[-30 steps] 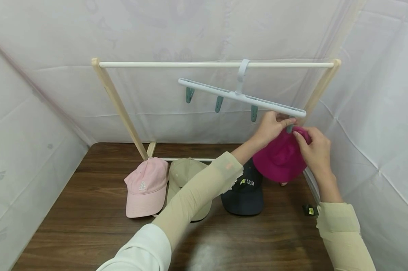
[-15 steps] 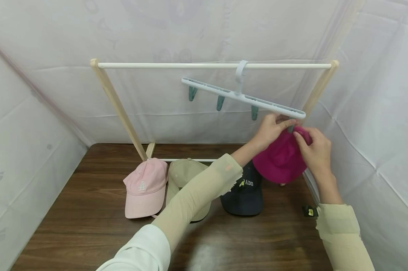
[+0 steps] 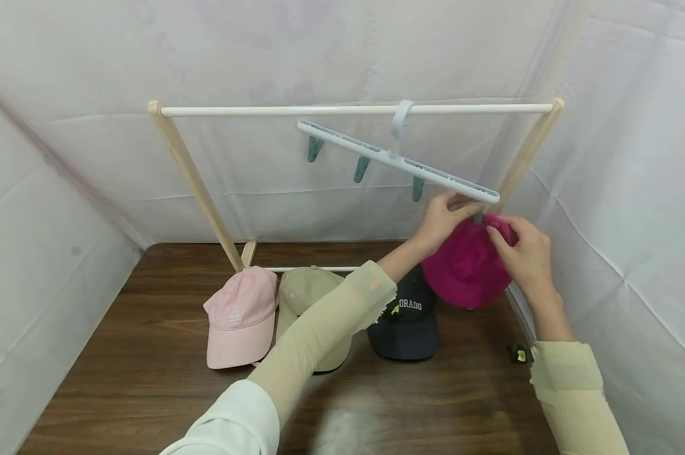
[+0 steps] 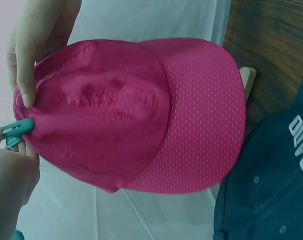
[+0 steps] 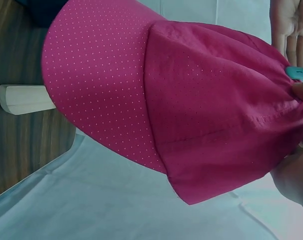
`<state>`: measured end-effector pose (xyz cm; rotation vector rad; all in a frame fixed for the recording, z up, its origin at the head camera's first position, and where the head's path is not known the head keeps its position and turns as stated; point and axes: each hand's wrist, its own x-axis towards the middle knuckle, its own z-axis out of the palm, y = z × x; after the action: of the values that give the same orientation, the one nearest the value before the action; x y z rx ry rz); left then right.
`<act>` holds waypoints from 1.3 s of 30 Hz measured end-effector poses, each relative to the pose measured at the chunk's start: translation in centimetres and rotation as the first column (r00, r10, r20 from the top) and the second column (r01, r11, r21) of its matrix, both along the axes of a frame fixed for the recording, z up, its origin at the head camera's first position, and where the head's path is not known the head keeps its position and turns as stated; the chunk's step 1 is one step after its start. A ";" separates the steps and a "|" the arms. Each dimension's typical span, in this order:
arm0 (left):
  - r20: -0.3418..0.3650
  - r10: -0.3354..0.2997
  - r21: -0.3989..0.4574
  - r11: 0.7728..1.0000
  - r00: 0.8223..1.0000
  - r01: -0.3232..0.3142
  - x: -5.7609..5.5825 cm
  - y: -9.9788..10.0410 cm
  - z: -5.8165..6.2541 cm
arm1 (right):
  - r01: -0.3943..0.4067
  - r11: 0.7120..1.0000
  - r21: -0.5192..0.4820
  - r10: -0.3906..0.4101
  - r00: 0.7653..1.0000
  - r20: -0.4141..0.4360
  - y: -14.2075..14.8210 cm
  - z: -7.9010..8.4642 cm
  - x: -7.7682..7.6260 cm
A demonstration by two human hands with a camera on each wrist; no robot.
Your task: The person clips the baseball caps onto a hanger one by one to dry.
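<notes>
A magenta cap (image 3: 464, 268) hangs below the right end of a pale blue clip hanger (image 3: 399, 161), brim down. My left hand (image 3: 440, 221) pinches the hanger's rightmost teal clip (image 4: 19, 128), whose tip lies on the crown's gathered top edge. Beside it, my right hand (image 3: 526, 253) pinches that same part of the crown between thumb and fingers. In the right wrist view the clip (image 5: 297, 73) shows only partly, at the right edge. The hanger's hook sits over the white rail (image 3: 285, 110), and the bar slopes down to the right.
On the wooden table (image 3: 149, 379) lie a pink cap (image 3: 242, 316), a khaki cap (image 3: 308, 287) partly behind my left forearm, and a black cap (image 3: 407, 335). Wooden rack legs (image 3: 197, 186) stand at either side. A small black object (image 3: 519, 354) lies at right. White sheeting surrounds everything.
The hanger has tilted a little more, its right end lower and its left end higher. Both hands and the magenta cap have shifted slightly left in view. The grips look the same.
</notes>
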<state>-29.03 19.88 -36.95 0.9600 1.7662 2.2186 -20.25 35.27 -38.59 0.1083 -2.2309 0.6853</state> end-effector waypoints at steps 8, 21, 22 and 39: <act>-0.086 0.003 -0.089 0.996 0.996 -0.011 0.2 -2.1 0.7 | 0.020 1.000 -0.011 -0.020 0.999 0.040 0.0 0.2 -0.2; -0.215 0.015 -0.263 0.962 0.977 -0.073 -0.8 -5.8 -3.2 | 0.037 0.999 -0.002 -0.036 0.998 0.055 0.8 0.7 -0.3; -0.232 0.023 -0.273 0.958 0.972 -0.087 -1.0 -6.1 -3.6 | 0.034 0.999 -0.002 -0.034 0.998 0.059 0.8 0.7 -0.3; -0.323 0.129 -0.447 0.852 0.938 -0.271 -0.5 -11.3 -9.3 | 0.067 0.995 -0.074 -0.046 0.967 0.251 0.7 0.2 0.7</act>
<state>-29.54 8.61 -46.20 1.0409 2.4970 1.6396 -19.58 35.99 -38.43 -0.0874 -2.4300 0.7947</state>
